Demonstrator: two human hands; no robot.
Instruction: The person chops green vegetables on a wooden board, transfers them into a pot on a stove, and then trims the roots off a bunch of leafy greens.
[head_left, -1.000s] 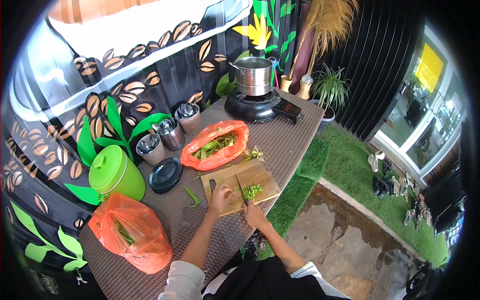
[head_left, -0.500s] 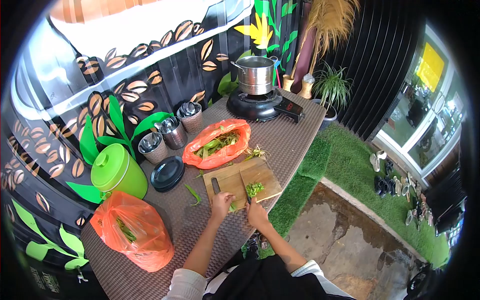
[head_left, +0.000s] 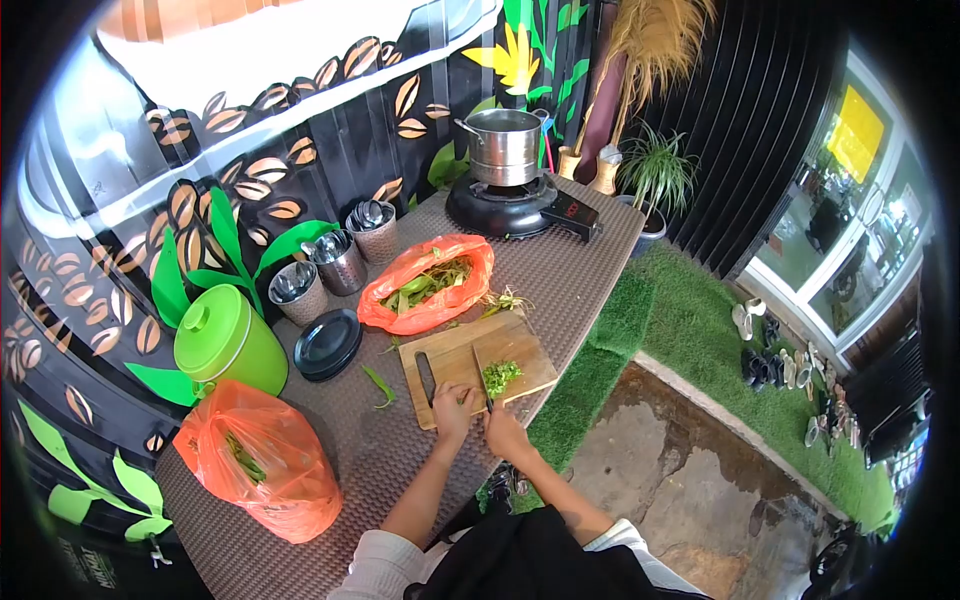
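My right hand (head_left: 507, 432) is wrapped around the handle of a knife (head_left: 480, 368), whose thin blade points away from me over the wooden cutting board (head_left: 418, 400). A small heap of chopped green leaves (head_left: 503, 377) lies just right of the blade. At the board's near edge, my left hand (head_left: 453, 410) has its fingers bent and drawn together, left of the knife handle; what they pinch is hidden. Beyond the board sits an open orange plastic bag (head_left: 382, 318) full of green pods or leaves. One loose green pod (head_left: 378, 385) lies left of the board.
A tied orange bag (head_left: 290, 490), a lidded green container (head_left: 255, 350), black plates (head_left: 328, 345) and cutlery holders (head_left: 340, 268) line the left side. A metal pot (head_left: 503, 155) stands on a black portable stove (head_left: 500, 212) at the far end. The table's edge (head_left: 585, 345) runs along the right.
My left hand has shifted slightly right, closer to the knife, and the bit of green that showed at its fingertips is now hidden. The whole view has shifted slightly.
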